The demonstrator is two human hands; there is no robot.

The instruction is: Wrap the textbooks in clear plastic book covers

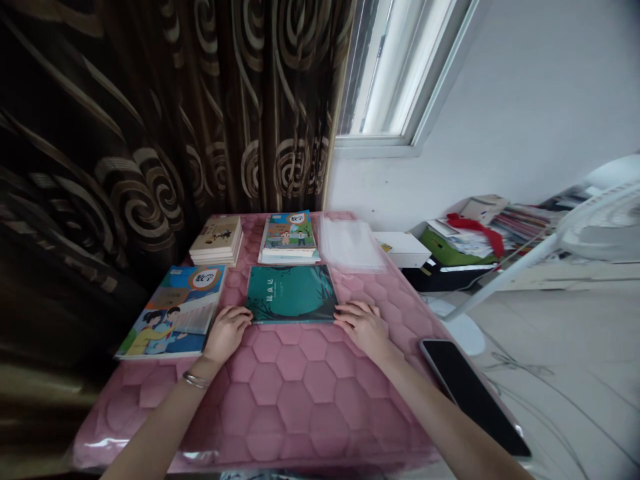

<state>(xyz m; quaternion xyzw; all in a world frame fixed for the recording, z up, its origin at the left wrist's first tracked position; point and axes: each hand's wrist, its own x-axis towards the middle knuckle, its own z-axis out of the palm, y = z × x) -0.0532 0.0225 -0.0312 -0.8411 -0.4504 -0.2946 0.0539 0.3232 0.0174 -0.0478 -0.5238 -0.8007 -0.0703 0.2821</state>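
Note:
A green book (pixel 295 293) with white characters and dark plant shapes on its cover lies flat on the pink quilted table cover (pixel 300 393). It appears to have a glossy clear sleeve around it. At its near left corner, my left hand (pixel 230 332) grips the edge with bent fingers, a bracelet on the wrist. My right hand (pixel 364 328) has its fingers closed on the near right corner. Both thumbs are mostly hidden. To the left of my left hand lies a blue mathematics textbook (pixel 173 310) with cartoon figures.
Behind the green book sit a stack of tan books (pixel 216 239), a stack of textbooks (pixel 289 235) and clear plastic sleeves (pixel 350 243). A phone (pixel 473 397) lies along the right edge. Beyond are a white box (pixel 404 248), a fan (pixel 520 263) and patterned curtains (pixel 200 113).

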